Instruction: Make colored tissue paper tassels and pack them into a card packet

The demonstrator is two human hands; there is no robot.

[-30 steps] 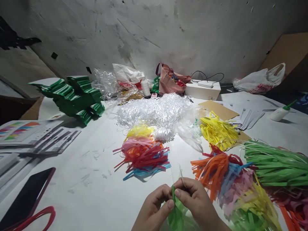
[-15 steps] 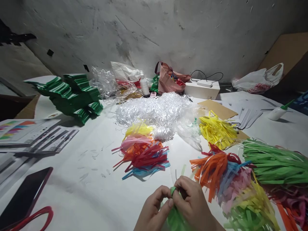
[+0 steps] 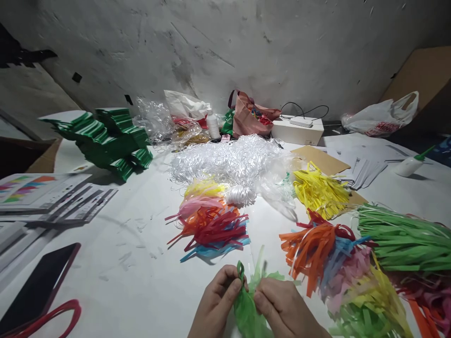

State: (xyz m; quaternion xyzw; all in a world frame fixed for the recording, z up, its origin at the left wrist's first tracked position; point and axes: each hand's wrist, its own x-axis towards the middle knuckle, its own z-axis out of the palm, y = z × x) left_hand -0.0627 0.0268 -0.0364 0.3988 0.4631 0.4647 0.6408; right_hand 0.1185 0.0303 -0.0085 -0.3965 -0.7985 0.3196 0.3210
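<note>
Both hands, left hand [image 3: 214,303] and right hand [image 3: 282,307], are pinching a green paper tassel [image 3: 246,307] at the table's [image 3: 141,281] near edge.

Left hand [image 3: 211,307] and right hand [image 3: 285,310] run off the bottom edge, hiding the lower part of a green paper tassel [image 3: 244,305]. A dark phone [image 3: 38,286] is cropped at lower left.
</note>
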